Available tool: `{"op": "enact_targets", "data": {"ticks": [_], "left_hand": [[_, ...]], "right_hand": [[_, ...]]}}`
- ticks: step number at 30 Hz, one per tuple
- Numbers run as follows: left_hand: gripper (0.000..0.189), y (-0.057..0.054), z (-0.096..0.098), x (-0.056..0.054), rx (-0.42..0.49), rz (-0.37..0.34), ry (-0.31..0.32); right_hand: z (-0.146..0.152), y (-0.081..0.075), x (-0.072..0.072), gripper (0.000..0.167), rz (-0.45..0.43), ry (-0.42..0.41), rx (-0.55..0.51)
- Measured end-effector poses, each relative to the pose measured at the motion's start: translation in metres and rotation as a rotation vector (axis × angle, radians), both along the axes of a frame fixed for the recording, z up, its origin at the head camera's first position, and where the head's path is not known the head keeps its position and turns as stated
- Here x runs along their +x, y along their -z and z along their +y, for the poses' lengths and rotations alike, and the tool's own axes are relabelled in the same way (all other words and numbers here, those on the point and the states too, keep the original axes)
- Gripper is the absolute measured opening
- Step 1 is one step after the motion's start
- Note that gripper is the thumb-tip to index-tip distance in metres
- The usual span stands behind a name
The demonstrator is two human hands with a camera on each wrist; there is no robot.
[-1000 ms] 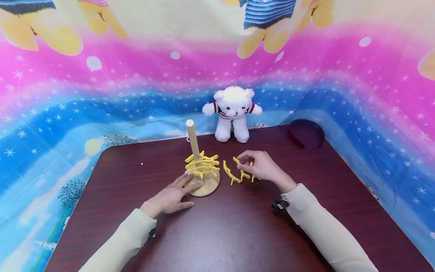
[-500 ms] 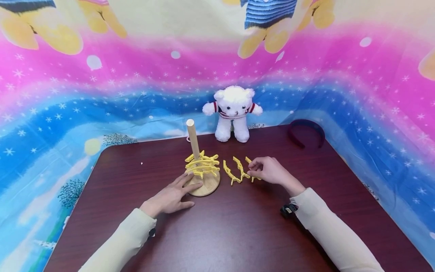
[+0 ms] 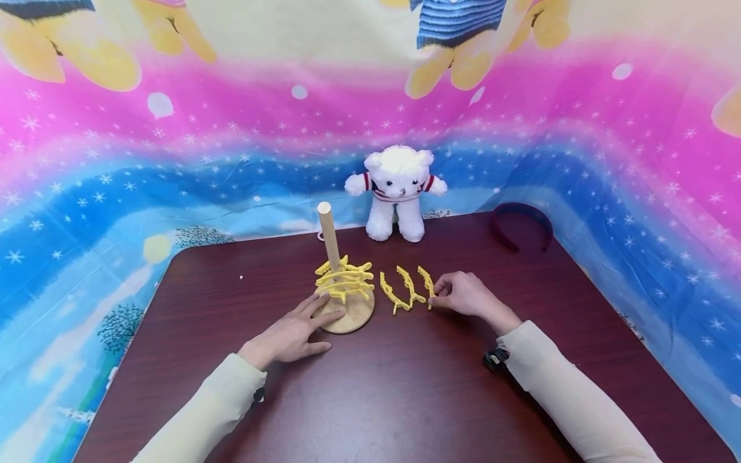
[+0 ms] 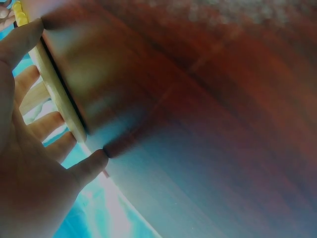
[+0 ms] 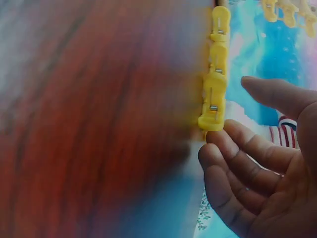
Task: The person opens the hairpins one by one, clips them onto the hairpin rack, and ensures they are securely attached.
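Observation:
A wooden stand (image 3: 357,316) with a round base and upright pole carries several yellow alligator hair clips (image 3: 343,280) stacked about its lower pole. My left hand (image 3: 289,334) rests with spread fingers at the near left of the base, its fingertips on the wood. Three more yellow clips lie side by side to the right: a left one (image 3: 392,296), a middle one (image 3: 410,286) and a right one (image 3: 427,283). My right hand (image 3: 466,297) is at the lower end of the right clip; in the right wrist view its fingers touch the clip (image 5: 214,106), the thumb held apart.
A white teddy bear (image 3: 399,193) in a striped top stands at the back of the dark red table (image 3: 370,399). A dark red headband (image 3: 523,222) lies at the back right. Patterned cloth (image 3: 260,128) hangs around the table's back and sides.
My right hand has moved right, from over the middle clip to the outer side of the right clip, uncovering the clips. The left hand has kept its place.

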State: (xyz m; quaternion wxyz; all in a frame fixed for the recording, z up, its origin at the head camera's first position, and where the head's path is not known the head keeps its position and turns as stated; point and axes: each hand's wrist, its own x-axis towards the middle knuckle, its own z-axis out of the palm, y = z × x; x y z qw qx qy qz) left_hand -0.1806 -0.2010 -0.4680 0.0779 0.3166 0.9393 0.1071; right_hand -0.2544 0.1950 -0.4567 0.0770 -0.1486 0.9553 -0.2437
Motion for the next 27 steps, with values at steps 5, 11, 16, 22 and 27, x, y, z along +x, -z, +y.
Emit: {"op": "enact_targets", "data": {"ticks": [5, 11, 16, 22, 27], "left_hand": [[0.067, 0.0008, -0.0005, -0.0006, 0.000, -0.002, -0.004], [0.068, 0.0011, -0.0010, -0.0012, -0.004, -0.003, -0.004], [0.068, 0.0013, -0.0010, -0.0012, -0.008, -0.002, -0.004], [0.068, 0.0008, -0.0014, -0.0006, -0.010, -0.004, -0.004], [0.068, 0.0002, -0.0012, -0.0005, -0.008, -0.009, -0.008]], "right_hand": [[-0.0006, 0.0026, -0.0002, 0.026, -0.012, 0.026, 0.048], [-0.0040, 0.0020, 0.0013, 0.032, -0.012, 0.036, 0.072], [-0.0015, 0.0022, -0.0004, 0.028, -0.018, 0.017, 0.080], [0.0043, 0.0008, -0.0024, 0.034, -0.020, 0.032, 0.138], [0.0013, -0.0011, -0.0007, 0.046, -0.030, 0.063, 0.190]]}}
